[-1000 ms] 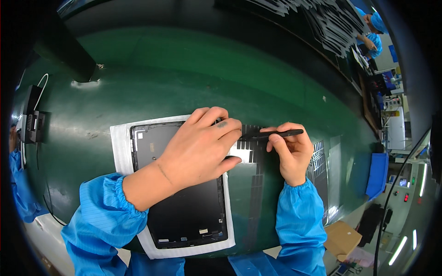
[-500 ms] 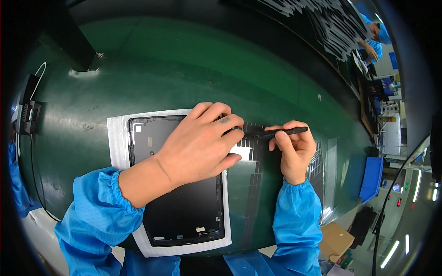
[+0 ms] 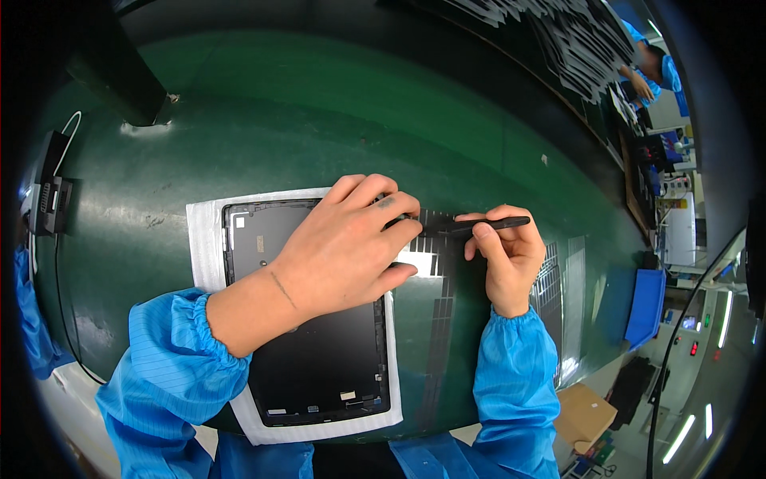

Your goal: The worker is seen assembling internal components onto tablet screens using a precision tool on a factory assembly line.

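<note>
A black tablet housing (image 3: 319, 367), its inner side up, lies on a white foam sheet (image 3: 206, 263). Across its upper right part reaches my left hand (image 3: 351, 239), fingers bent and spread, thumb apart from them; it holds nothing I can see, and some fingertips are hidden. To the right, my right hand (image 3: 511, 255) pinches a slim black tool, apparently tweezers (image 3: 499, 224), its tip pointing left toward my left fingers. Beneath the tip lies a clear sheet with rows of dark strips (image 3: 441, 311); what the tip touches cannot be made out.
The green table (image 3: 263, 120) carries another clear strip sheet (image 3: 549, 291) beyond my right hand. At the left edge sits a black device (image 3: 54, 203) with a cable. A dark post (image 3: 132, 88) rises behind it. A blue bin (image 3: 645, 307) is at the right; a person (image 3: 650, 76) sits far right.
Both hands and the tool have shifted very slightly; the tool lies a little flatter and higher. The far person's head has lowered.
</note>
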